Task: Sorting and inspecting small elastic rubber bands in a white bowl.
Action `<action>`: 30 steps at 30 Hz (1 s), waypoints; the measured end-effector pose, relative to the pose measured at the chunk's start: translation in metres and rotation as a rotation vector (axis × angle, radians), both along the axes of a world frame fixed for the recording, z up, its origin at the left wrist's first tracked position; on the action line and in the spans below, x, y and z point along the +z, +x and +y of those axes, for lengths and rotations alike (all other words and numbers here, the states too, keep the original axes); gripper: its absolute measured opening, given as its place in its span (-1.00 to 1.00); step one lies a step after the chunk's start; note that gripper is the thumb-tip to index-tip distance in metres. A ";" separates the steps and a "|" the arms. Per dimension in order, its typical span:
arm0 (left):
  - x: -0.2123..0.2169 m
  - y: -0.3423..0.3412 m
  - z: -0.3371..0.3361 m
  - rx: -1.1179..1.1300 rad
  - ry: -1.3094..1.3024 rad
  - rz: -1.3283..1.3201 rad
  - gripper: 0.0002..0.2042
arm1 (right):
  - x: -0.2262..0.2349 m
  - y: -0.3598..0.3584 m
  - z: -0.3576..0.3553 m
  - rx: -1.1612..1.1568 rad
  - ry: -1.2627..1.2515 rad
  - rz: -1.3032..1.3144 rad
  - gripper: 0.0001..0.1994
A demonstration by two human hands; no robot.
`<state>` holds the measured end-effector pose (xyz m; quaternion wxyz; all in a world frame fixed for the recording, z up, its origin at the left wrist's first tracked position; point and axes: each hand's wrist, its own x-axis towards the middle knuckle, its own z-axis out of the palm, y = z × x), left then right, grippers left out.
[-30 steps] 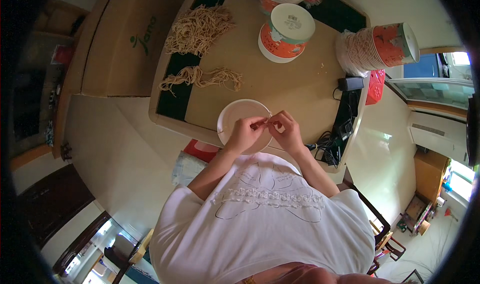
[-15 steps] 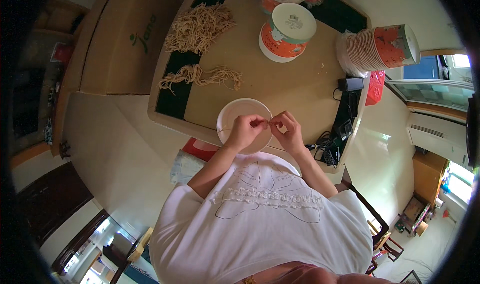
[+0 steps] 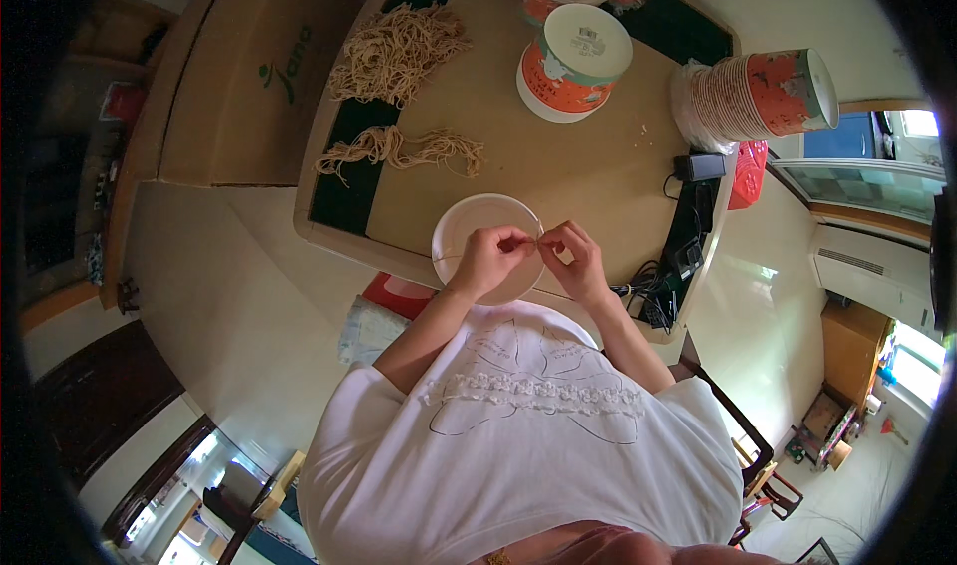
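Observation:
A white-lined paper tub stands open side up at the table's near edge, close to my body. Over its right rim, my left hand and my right hand meet with fingertips pinched together on a thin piece of twine. A strand of the twine shows at the tub's left side, beyond my left hand. What lies right between the fingertips is too small to make out. Farther off lie a small bundle of tan twine and a larger tangled heap of it.
Two orange-and-green paper tubs are stacked upside down at the far middle. A long nested stack of tubs lies at the far right. A black power adapter and cables line the right edge. A large cardboard box stands left.
Almost nothing differs. Both hands keep the same pinch at the tub's right rim, and the tub and twine bundles stay in place.

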<state>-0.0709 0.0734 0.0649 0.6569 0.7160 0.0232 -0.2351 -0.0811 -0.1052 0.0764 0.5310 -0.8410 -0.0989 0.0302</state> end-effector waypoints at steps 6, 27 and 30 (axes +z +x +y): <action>0.013 0.001 -0.003 0.013 0.199 -0.374 -0.93 | 0.007 0.006 -0.003 0.007 0.032 0.024 -0.89; 0.001 0.000 -0.003 0.120 -0.119 0.084 -0.92 | 0.000 0.006 -0.001 0.045 -0.108 -0.239 -0.83; 0.012 0.002 -0.002 0.044 0.056 -0.174 -0.92 | 0.000 0.006 -0.001 0.045 -0.113 -0.239 -0.84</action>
